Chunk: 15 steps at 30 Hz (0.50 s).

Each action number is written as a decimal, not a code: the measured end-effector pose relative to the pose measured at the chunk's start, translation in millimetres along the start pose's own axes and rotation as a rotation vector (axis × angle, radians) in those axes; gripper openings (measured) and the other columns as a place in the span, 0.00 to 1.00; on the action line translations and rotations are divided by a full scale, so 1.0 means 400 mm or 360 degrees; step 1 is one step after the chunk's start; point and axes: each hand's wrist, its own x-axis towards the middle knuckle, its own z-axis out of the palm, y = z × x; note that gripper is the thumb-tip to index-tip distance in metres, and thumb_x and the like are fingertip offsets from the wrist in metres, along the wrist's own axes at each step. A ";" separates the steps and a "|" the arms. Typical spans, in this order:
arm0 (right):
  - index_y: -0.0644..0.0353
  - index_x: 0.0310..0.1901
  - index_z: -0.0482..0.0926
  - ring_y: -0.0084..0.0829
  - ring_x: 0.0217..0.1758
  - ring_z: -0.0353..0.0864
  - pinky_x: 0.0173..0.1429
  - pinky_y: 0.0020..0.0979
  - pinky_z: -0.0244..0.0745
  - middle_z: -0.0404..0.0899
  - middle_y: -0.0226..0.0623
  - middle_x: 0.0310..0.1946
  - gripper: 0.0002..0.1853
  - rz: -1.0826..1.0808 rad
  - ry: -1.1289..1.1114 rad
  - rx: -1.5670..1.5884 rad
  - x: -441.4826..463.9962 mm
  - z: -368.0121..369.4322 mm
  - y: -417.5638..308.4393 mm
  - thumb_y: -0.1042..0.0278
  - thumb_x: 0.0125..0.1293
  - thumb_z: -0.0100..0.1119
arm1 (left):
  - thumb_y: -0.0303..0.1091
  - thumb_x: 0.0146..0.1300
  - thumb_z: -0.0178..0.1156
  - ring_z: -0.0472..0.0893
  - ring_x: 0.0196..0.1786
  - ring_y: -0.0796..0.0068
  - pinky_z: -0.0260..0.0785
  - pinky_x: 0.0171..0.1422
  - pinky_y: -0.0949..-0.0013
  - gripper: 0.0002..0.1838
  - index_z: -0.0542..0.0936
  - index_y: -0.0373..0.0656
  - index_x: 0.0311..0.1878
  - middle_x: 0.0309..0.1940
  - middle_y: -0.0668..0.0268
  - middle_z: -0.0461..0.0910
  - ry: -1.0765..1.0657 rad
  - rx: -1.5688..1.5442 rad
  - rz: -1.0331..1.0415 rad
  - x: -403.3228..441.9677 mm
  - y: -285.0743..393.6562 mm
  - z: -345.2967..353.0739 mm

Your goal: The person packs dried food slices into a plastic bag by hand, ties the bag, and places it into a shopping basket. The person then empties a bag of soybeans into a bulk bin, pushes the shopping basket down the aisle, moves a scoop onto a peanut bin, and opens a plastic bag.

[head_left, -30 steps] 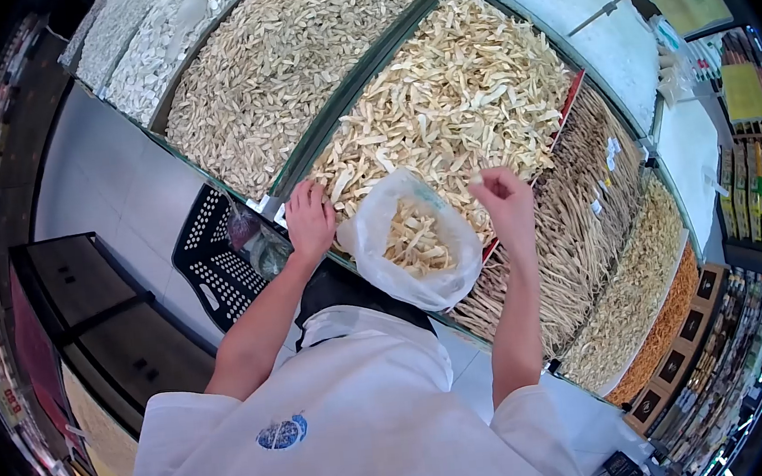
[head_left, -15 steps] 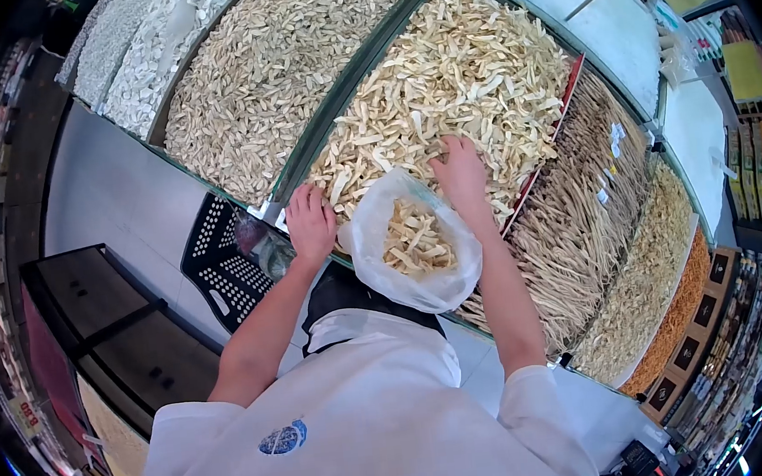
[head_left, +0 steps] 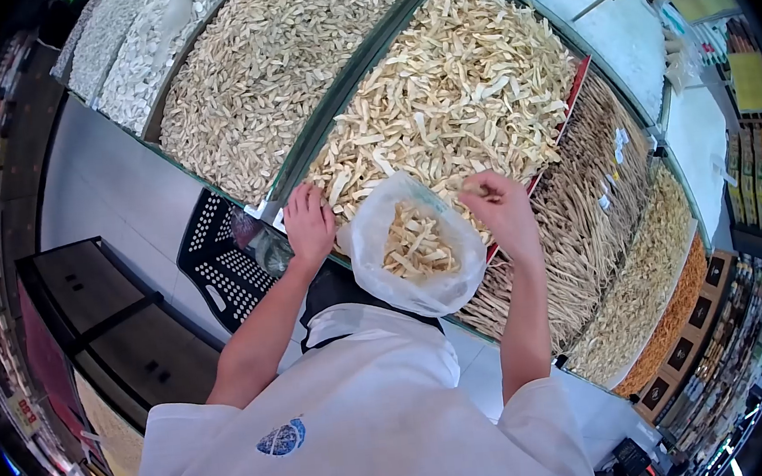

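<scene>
A translucent plastic bag [head_left: 371,271] sits open at the front of a bin, with pale dried slices [head_left: 415,241] inside it. Behind it spreads a large heap of similar pale dried strips [head_left: 453,84]. My left hand [head_left: 308,223] lies over the bin's front edge, fingers extended, just left of the bag. To the bag's right, my right hand [head_left: 505,209] is raised above the strips, thumb and fingers pinched together. Whatever is between those fingertips is too small to make out against the heap.
A divider separates the heap from greyish dried slices [head_left: 264,75] on the left. Bundles of thin brown sticks [head_left: 573,229] fill the right bin. A black perforated basket [head_left: 219,267] stands below on the left, beside a dark cabinet [head_left: 122,309].
My right hand has drawn back from the strips behind the bag and moved right and toward me, its fingers now pinched. My left hand and the bag stay nearly in place.
</scene>
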 end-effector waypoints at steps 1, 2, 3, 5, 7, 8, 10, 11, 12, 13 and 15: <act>0.65 0.40 0.81 0.18 0.29 0.75 0.36 0.23 0.71 0.80 0.31 0.29 0.10 0.0007 -0.0204 0.0011 -0.023 0.008 -0.008 0.73 0.57 0.66 | 0.31 0.58 0.57 0.69 0.62 0.55 0.61 0.61 0.55 0.17 0.75 0.39 0.51 0.54 0.56 0.72 -0.0009 0.0007 0.0003 0.002 0.001 -0.001; 0.65 0.42 0.81 0.21 0.30 0.77 0.37 0.24 0.73 0.81 0.33 0.32 0.12 -0.0066 -0.0370 -0.0164 -0.039 0.017 -0.024 0.72 0.57 0.67 | 0.31 0.58 0.57 0.69 0.62 0.54 0.61 0.61 0.55 0.17 0.75 0.39 0.52 0.54 0.56 0.72 -0.0015 0.0003 0.0002 0.003 0.002 -0.002; 0.64 0.44 0.81 0.23 0.32 0.78 0.39 0.25 0.74 0.82 0.36 0.34 0.14 -0.0138 -0.0537 -0.0340 -0.054 0.024 -0.048 0.71 0.56 0.68 | 0.31 0.58 0.57 0.69 0.62 0.54 0.61 0.61 0.55 0.18 0.74 0.39 0.52 0.54 0.56 0.72 -0.0021 -0.0003 -0.0001 0.002 0.003 -0.004; 0.64 0.47 0.80 0.28 0.34 0.81 0.42 0.28 0.76 0.82 0.39 0.40 0.18 -0.0059 -0.0619 -0.0469 -0.051 0.014 -0.083 0.68 0.56 0.69 | 0.31 0.58 0.57 0.69 0.62 0.54 0.61 0.62 0.55 0.18 0.74 0.39 0.52 0.54 0.56 0.72 -0.0023 -0.0009 0.0006 0.003 0.004 -0.003; 0.63 0.50 0.79 0.33 0.36 0.82 0.44 0.31 0.77 0.81 0.42 0.46 0.21 0.0245 -0.0454 -0.0372 0.006 -0.016 -0.102 0.65 0.56 0.69 | 0.31 0.58 0.57 0.69 0.62 0.53 0.61 0.62 0.54 0.18 0.74 0.39 0.52 0.54 0.55 0.72 -0.0017 -0.0009 0.0022 0.004 0.002 -0.003; 0.63 0.52 0.78 0.36 0.40 0.82 0.46 0.33 0.77 0.79 0.43 0.48 0.22 0.0201 -0.0071 -0.0476 0.057 -0.025 -0.064 0.64 0.56 0.69 | 0.31 0.58 0.57 0.68 0.62 0.53 0.61 0.62 0.54 0.18 0.74 0.39 0.52 0.54 0.55 0.72 -0.0023 -0.0011 0.0006 0.002 0.001 -0.003; 0.63 0.54 0.76 0.41 0.45 0.80 0.49 0.37 0.76 0.75 0.46 0.51 0.25 0.0032 0.0579 -0.0865 0.184 -0.043 0.068 0.63 0.57 0.68 | 0.31 0.58 0.56 0.68 0.62 0.53 0.61 0.62 0.54 0.18 0.75 0.38 0.52 0.55 0.55 0.72 -0.0035 -0.0028 -0.0021 0.002 0.006 -0.002; 0.62 0.55 0.74 0.43 0.48 0.79 0.50 0.39 0.75 0.74 0.47 0.51 0.25 -0.0104 0.0841 -0.1146 0.233 -0.047 0.117 0.63 0.57 0.67 | 0.31 0.58 0.56 0.68 0.62 0.53 0.61 0.62 0.54 0.17 0.75 0.38 0.52 0.55 0.55 0.72 -0.0037 -0.0035 -0.0016 0.005 0.006 0.000; 0.62 0.55 0.74 0.44 0.48 0.79 0.50 0.40 0.75 0.73 0.47 0.51 0.25 -0.0086 0.0875 -0.1265 0.252 -0.036 0.124 0.62 0.57 0.67 | 0.31 0.58 0.56 0.68 0.63 0.53 0.60 0.62 0.54 0.17 0.75 0.38 0.52 0.55 0.55 0.72 -0.0038 -0.0039 -0.0014 0.005 0.006 -0.001; 0.62 0.55 0.74 0.45 0.49 0.78 0.50 0.41 0.75 0.73 0.48 0.50 0.25 -0.0069 0.0905 -0.1383 0.268 -0.020 0.133 0.62 0.57 0.67 | 0.31 0.58 0.56 0.68 0.63 0.53 0.60 0.63 0.54 0.17 0.75 0.38 0.51 0.55 0.55 0.72 -0.0039 -0.0041 -0.0014 0.005 0.005 -0.003; 0.61 0.54 0.74 0.46 0.48 0.78 0.50 0.43 0.74 0.73 0.47 0.48 0.24 -0.0004 0.0934 -0.1424 0.289 -0.004 0.134 0.62 0.58 0.67 | 0.31 0.58 0.56 0.68 0.63 0.53 0.60 0.62 0.54 0.17 0.75 0.38 0.51 0.55 0.55 0.72 -0.0034 -0.0030 0.0003 0.008 0.003 -0.003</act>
